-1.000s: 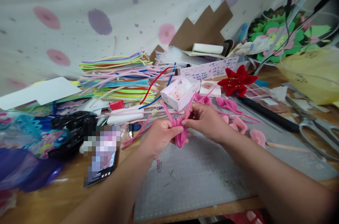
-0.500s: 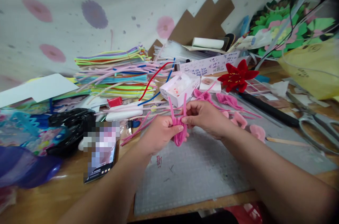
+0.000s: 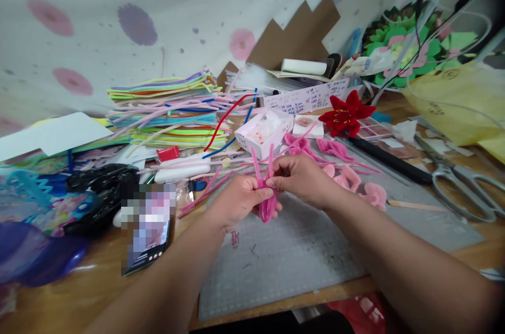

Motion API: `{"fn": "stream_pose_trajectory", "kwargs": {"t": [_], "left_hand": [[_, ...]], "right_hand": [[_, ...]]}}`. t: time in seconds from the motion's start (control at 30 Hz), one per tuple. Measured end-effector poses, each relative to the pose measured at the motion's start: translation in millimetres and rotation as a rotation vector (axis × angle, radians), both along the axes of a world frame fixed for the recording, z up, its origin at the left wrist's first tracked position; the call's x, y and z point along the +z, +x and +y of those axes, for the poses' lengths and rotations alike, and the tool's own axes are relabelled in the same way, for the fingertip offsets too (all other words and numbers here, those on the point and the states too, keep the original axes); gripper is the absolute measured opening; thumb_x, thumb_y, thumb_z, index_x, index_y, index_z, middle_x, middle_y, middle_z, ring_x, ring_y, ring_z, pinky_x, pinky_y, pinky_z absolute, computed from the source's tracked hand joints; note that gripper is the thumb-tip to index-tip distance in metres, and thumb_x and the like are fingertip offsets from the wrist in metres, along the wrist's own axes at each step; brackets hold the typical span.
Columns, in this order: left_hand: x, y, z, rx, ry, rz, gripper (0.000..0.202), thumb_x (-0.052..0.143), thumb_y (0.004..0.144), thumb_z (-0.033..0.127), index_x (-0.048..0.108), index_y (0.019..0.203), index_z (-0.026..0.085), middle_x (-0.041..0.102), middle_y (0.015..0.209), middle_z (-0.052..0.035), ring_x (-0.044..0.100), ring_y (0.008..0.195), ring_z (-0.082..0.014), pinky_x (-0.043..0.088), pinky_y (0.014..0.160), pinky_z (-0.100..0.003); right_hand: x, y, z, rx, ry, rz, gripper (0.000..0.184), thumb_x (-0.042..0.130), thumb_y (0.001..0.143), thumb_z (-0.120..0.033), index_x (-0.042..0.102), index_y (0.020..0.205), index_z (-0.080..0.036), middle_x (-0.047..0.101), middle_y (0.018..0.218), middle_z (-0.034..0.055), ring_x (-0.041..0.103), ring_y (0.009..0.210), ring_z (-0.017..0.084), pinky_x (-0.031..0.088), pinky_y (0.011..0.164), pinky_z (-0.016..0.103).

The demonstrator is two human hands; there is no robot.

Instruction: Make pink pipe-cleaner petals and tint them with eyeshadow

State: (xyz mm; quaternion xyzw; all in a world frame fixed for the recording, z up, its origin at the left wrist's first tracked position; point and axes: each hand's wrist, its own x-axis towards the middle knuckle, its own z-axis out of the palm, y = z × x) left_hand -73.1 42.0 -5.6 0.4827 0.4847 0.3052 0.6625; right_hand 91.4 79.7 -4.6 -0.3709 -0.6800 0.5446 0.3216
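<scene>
Between my hands is a folded bundle of bright pink pipe cleaner (image 3: pixel 268 209), looped at the bottom with two straight ends pointing up. My left hand (image 3: pixel 245 198) is closed around its middle, thumb across the front and fingers behind. My right hand (image 3: pixel 295 175) pinches the same piece at its upper right, below the upright ends. Finished-looking pink loops (image 3: pixel 333 149) with long stems lie beyond my right hand. Paler pink curled pieces (image 3: pixel 374 196) rest near my right forearm. Under everything is a grey cutting mat (image 3: pixel 284 265).
Stacked coloured pipe cleaners (image 3: pixel 165 108) stand at the back left. A white box (image 3: pixel 264 134) sits just behind my hands. At right are a red fuzzy flower (image 3: pixel 346 113) with a black stem and large scissors (image 3: pixel 461 181). A phone (image 3: pixel 152 234) lies left, by a black plastic bag (image 3: pixel 106 192).
The pink bundle has been squeezed narrower, and its two upright ends stand closer together. Both hands keep their hold. The view has shifted slightly.
</scene>
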Motion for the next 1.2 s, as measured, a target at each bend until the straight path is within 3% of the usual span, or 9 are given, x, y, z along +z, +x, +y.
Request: {"fn": "stream_pose_trajectory", "kwargs": {"t": [0.2,0.37,0.47,0.67,0.83,1.07,1.2], "left_hand": [[0.1,-0.6,0.0,-0.037,-0.011,0.017,0.022,0.071,0.07,0.031,0.064,0.068,0.01,0.071,0.063,-0.0081,0.061,0.048,-0.0137,0.046,0.046,-0.025],[0.0,-0.6,-0.2,-0.07,-0.021,0.0,0.023,0.074,0.068,0.032,0.065,0.066,0.01,0.07,0.062,-0.0085,0.061,0.049,-0.0136,0.045,0.048,-0.026],[-0.9,-0.3,-0.6,-0.09,-0.026,-0.008,0.024,0.074,0.068,0.032,0.065,0.067,0.01,0.07,0.063,-0.0086,0.061,0.05,-0.0139,0.046,0.049,-0.026],[-3.4,2.4,-1.8,0.006,-0.027,-0.087,0.03,0.073,0.068,0.039,0.064,0.075,0.011,0.072,0.068,-0.0081,0.067,0.058,-0.0172,0.048,0.056,-0.028],[1.2,1.3,-2.0,0.016,0.001,0.007,0.025,0.068,0.075,0.036,0.063,0.079,0.012,0.073,0.073,-0.0076,0.067,0.058,-0.0141,0.045,0.052,-0.023],[2.0,1.3,-0.9,0.135,0.074,0.036,0.019,0.063,0.077,0.033,0.064,0.077,0.014,0.069,0.064,-0.0028,0.063,0.052,-0.0118,0.048,0.054,-0.025],[4.4,2.3,0.2,0.204,0.167,0.078,0.024,0.06,0.079,0.038,0.063,0.081,0.015,0.069,0.069,-0.0031,0.064,0.056,-0.0134,0.048,0.055,-0.026]], "right_hand": [[-6.8,1.5,1.7,0.153,-0.015,0.075,0.008,0.064,0.074,-0.022,0.061,0.073,-0.015,0.056,0.06,-0.0034,0.051,0.054,0.009,0.038,0.05,0.021],[-7.0,-2.2,-2.0,0.308,-0.178,0.272,0.018,0.066,0.074,-0.031,0.056,0.075,-0.016,0.058,0.059,-0.0039,0.057,0.05,0.012,0.046,0.05,0.025],[-7.6,-3.1,-3.5,0.313,-0.184,0.274,0.018,0.067,0.075,-0.03,0.055,0.075,-0.016,0.059,0.059,-0.0037,0.057,0.048,0.011,0.045,0.048,0.023],[-8.2,-2.3,-0.8,0.111,-0.102,0.212,0.014,0.064,0.076,-0.026,0.055,0.073,-0.016,0.053,0.057,-0.0055,0.045,0.045,0.006,0.033,0.042,0.018],[-12.2,-2.1,4.6,-0.102,-0.035,0.256,0.018,0.064,0.076,-0.03,0.052,0.073,-0.017,0.051,0.056,-0.0061,0.045,0.044,0.007,0.037,0.043,0.02],[-18.0,-1.1,7.9,-0.179,0.007,0.25,0.017,0.063,0.078,-0.032,0.054,0.077,-0.017,0.053,0.054,-0.005,0.052,0.046,0.009,0.04,0.045,0.022],[-14.8,-0.7,7.9,-0.226,0.024,0.215,0.018,0.063,0.078,-0.033,0.055,0.076,-0.017,0.055,0.054,-0.004,0.053,0.046,0.01,0.04,0.045,0.022]]}}
